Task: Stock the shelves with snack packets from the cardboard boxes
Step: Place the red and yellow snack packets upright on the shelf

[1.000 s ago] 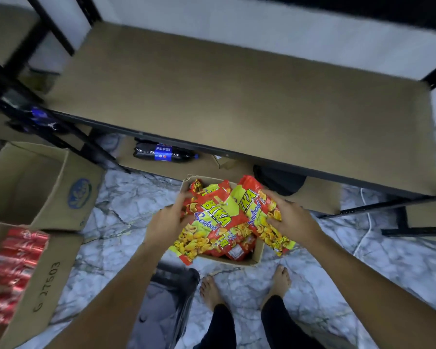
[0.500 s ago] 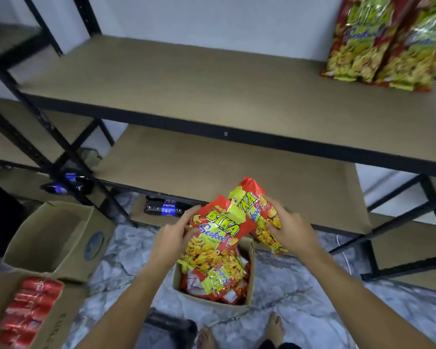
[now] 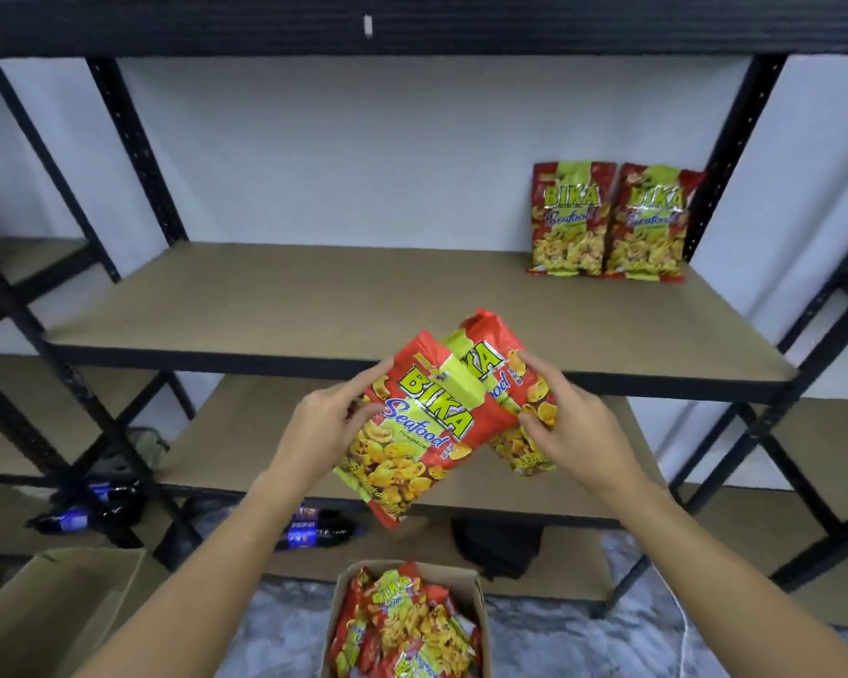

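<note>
- The left hand [image 3: 321, 428] grips the front packet [image 3: 414, 428] by its left edge, thumb on the front and fingers [image 3: 363, 384] curled round the side. I think that is so the picture side faces out.
- The right hand [image 3: 571, 423] grips the back packet [image 3: 505, 379] by its right edge. The two packets overlap and touch in the middle, one in each hand, so both can go up in one trip.
- Both packets are held up in the air, tilted, just in front of the shelf's [image 3: 363, 305] front edge. They are not on it yet.
- Two packets [image 3: 608, 220] stand upright at the far right of the shelf, side by side, leaning back on the wall. That looks like the start of a row, so the next free spot is likely just left of them.
- The box [image 3: 476, 599] sits on the floor right below the hands, open at the top, so it is easy to reach in. It holds a heap of packets, so I think the job has only just begun.
- Another box [image 3: 64, 604] sits at the lower left.
- The bags are soft and puffy, so a gentle grip seems best.
</note>
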